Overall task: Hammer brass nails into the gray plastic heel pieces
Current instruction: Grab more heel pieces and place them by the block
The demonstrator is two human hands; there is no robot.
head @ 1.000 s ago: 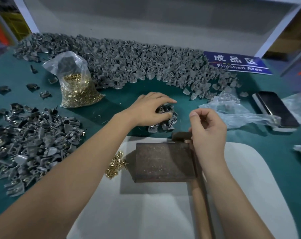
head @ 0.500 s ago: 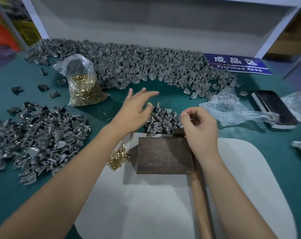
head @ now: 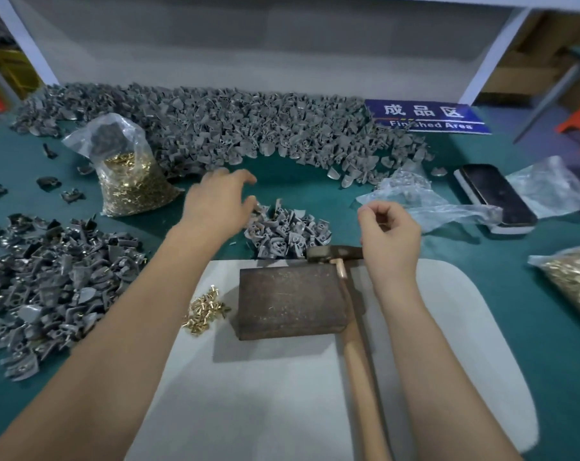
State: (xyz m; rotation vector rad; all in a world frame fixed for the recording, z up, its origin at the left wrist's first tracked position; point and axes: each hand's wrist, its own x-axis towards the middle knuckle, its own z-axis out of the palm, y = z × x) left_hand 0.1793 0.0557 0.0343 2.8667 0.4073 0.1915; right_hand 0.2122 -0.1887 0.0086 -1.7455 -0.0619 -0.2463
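**benchrat:** Reading it left to right. The pile of nailed heel pieces (head: 49, 287) sits far left, the bag of brass nails (head: 132, 181) behind it, and the left hand (head: 215, 207) hovers with fingers spread and loosely curved, holding nothing. It's blurred, so I can't tell exactly how each finger lies. The small heap of gray heel pieces (head: 288, 232) is just beside its fingertips, to the right, not touched as far as I can see.

**tacktapper:** And the loose brass nails (head: 203, 311)?

**benchrat:** On the white mat (head: 248, 394), touching nothing, just left of the steel block (head: 290, 299). Well apart from both hands. The right hand (head: 390, 236) has its fingers curled in, thumb and forefinger pressed together. Could be pinching a nail, but it's too small to tell.

**tacktapper:** What goes wrong from here, you reckon?

**benchrat:** My guess: a sloppy grab scatters that heap, since the pieces are loose and stacked. The hammer (head: 341, 261) lies by the block with nobody holding it, its head right under the right wrist, so a careless wrist could knock it. And if there's a nail in that pinch, it'd drop easily.
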